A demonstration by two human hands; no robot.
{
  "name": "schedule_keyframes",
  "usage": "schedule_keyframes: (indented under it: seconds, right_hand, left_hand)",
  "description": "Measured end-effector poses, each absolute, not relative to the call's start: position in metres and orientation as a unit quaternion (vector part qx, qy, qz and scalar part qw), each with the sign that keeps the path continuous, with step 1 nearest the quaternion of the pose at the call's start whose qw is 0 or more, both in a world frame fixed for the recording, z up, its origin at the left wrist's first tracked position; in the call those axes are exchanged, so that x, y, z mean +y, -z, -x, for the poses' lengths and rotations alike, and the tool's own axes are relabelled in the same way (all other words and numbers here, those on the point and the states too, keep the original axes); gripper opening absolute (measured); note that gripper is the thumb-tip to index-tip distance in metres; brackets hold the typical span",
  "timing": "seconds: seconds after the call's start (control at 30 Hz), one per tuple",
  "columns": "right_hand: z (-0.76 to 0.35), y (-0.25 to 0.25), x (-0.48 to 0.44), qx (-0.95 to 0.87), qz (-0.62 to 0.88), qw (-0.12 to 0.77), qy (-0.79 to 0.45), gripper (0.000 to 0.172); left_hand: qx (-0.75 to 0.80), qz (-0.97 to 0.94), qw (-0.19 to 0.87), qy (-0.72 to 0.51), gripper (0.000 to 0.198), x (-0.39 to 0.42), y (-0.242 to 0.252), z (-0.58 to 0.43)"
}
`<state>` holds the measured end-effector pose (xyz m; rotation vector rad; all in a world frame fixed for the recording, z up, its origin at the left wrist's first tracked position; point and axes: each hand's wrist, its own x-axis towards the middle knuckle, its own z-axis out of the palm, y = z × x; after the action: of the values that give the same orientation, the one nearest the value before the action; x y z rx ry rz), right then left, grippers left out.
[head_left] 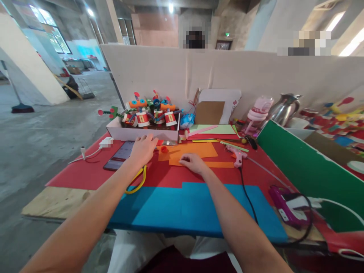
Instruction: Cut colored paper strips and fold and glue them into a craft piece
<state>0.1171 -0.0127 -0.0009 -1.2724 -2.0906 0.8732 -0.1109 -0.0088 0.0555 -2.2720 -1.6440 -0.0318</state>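
Left hand (144, 148) beside smartphone (119, 156), right hand (193, 163) over orange paper (209, 150) on red tabletop (85, 176); can't tell if either grips anything. I'd press paper flat, light touch, clear of glue gun (238, 155).

1 head-worn camera looks forward and down from above the near edge of the table (54, 203), left hand (144, 149) and right hand (193, 163) around mid-view, white partition (153, 72) farther off.
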Motion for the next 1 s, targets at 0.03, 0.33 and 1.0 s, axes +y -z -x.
schedule_keyframes:
  seconds: [0.03,0.33,1.0]
  right_hand:
    - [-0.117,0.001,-0.012,-0.775,0.474,0.267,-0.322,0.012]
    - [-0.117,-0.002,-0.014,-0.779,0.477,0.255,-0.317,0.012]
    - [-0.119,0.009,-0.008,-0.870,0.399,0.199,-0.212,0.030]
  left_hand:
    - [-0.578,0.800,0.163,0.000,0.037,-0.019,-0.056,0.113]
    - [-0.612,0.782,0.104,-0.054,0.044,-0.071,-0.039,0.127]
    - [-0.554,0.829,0.062,-0.036,0.055,-0.081,-0.030,0.116]
